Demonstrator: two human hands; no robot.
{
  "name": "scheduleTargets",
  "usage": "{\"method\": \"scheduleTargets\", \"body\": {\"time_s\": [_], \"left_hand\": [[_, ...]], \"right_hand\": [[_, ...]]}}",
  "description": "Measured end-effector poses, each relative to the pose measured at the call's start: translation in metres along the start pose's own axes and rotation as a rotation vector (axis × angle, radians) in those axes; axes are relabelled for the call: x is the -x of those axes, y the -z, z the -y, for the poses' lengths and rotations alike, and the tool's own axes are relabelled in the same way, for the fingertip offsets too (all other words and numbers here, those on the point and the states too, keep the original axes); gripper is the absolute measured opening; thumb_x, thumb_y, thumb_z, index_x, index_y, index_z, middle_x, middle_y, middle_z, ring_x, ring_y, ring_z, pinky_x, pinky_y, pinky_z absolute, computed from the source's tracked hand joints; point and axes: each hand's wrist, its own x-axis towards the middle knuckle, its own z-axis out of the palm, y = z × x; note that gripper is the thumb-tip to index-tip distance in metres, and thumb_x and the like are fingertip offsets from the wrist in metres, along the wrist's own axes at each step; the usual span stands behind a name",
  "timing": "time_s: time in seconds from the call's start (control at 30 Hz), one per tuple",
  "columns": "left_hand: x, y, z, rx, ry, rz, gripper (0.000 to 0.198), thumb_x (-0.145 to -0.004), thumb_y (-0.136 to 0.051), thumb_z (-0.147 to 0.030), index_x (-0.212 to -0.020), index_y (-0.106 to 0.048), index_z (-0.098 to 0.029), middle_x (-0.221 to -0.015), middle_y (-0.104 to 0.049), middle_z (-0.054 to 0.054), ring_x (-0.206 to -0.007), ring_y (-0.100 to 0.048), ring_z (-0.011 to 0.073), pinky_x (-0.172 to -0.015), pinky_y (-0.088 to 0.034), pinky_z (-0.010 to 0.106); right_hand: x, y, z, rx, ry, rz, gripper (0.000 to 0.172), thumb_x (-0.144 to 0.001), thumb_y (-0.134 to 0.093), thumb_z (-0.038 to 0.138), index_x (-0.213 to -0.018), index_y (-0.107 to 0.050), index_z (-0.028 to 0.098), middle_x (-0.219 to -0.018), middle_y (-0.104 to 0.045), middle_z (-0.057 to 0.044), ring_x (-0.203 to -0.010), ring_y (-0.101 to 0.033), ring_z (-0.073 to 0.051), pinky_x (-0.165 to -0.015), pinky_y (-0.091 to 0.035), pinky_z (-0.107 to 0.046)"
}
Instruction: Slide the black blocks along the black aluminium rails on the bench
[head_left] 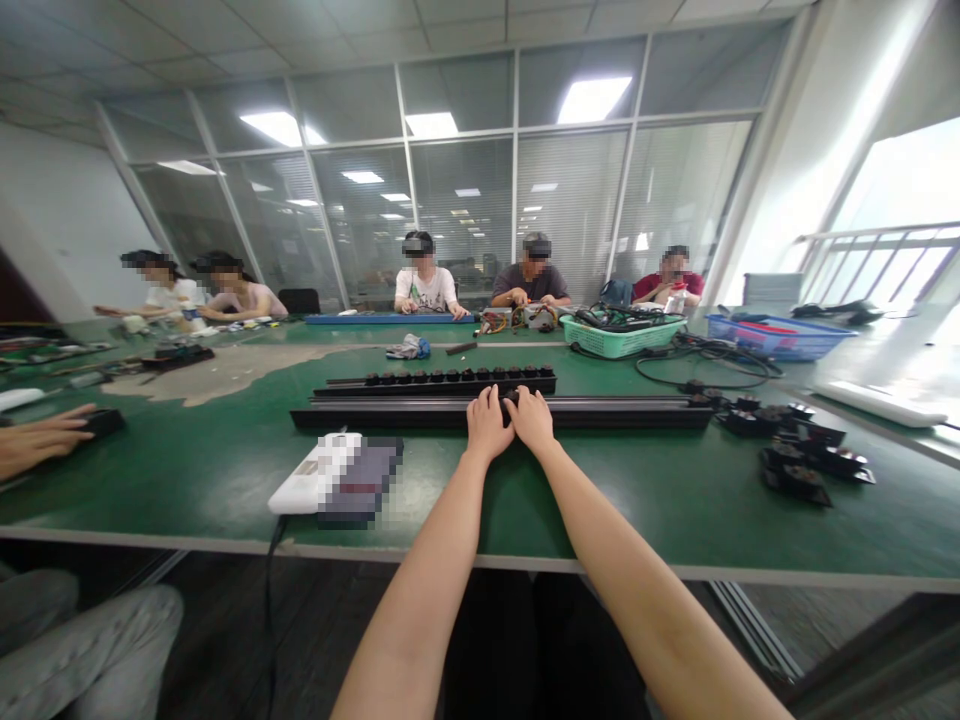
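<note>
Black metal rail (615, 416) is lying on the green workbench (187, 480); the left hand (487, 425) and right hand (531, 420) are curling their fingers over it, whether gripping I cannot tell.

My left hand (487, 425), right hand (531, 420) and slim forearms (637, 590) are bare right down the picture, and between my arms dark clothing (491, 640) shows, too shadowed to make out its cut.

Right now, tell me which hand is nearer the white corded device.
Left. The left hand lies on the black rail, to the right of the white corded device; the right hand sits farther away.
</note>
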Motion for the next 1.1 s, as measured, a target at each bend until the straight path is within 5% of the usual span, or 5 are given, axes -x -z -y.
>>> {"method": "scheduleTargets", "body": {"time_s": [0.27, 0.57, 1.1], "left_hand": [[0.0000, 0.0007, -0.0007, -0.009, 0.011, 0.009, 0.069, -0.097, -0.054, -0.032, -0.158, -0.036, -0.007, -0.163, -0.042, 0.024, -0.152, -0.041, 0.0332, -0.127, -0.026, 0.046], [0.0004, 0.0010, -0.0017, 0.000, 0.026, 0.008, 0.068, -0.096, -0.055, -0.031, -0.158, -0.039, -0.009, -0.162, -0.043, 0.023, -0.151, -0.042, 0.0340, -0.126, -0.028, 0.047], [-0.0013, -0.0016, -0.0011, 0.000, 0.018, 0.000, 0.067, -0.095, -0.054, -0.031, -0.158, -0.039, -0.010, -0.161, -0.044, 0.023, -0.149, -0.044, 0.0340, -0.125, -0.029, 0.048]], "right_hand": [[0.0009, -0.0011, -0.0014, -0.009, -0.018, -0.002, 0.037, -0.106, -0.046, 0.032, -0.135, -0.062, 0.015, -0.131, -0.073, -0.016, -0.128, -0.064, -0.022, -0.127, -0.021, -0.045], [0.0008, 0.0006, -0.0007, -0.005, -0.027, 0.012, 0.036, -0.106, -0.047, 0.032, -0.133, -0.064, 0.016, -0.132, -0.073, -0.015, -0.127, -0.064, -0.023, -0.126, -0.022, -0.044], [0.0021, 0.0063, 0.0038, 0.029, -0.076, -0.001, 0.031, -0.104, -0.046, 0.030, -0.124, -0.067, 0.019, -0.123, -0.075, -0.015, -0.116, -0.067, -0.027, -0.111, -0.039, -0.041]]}}
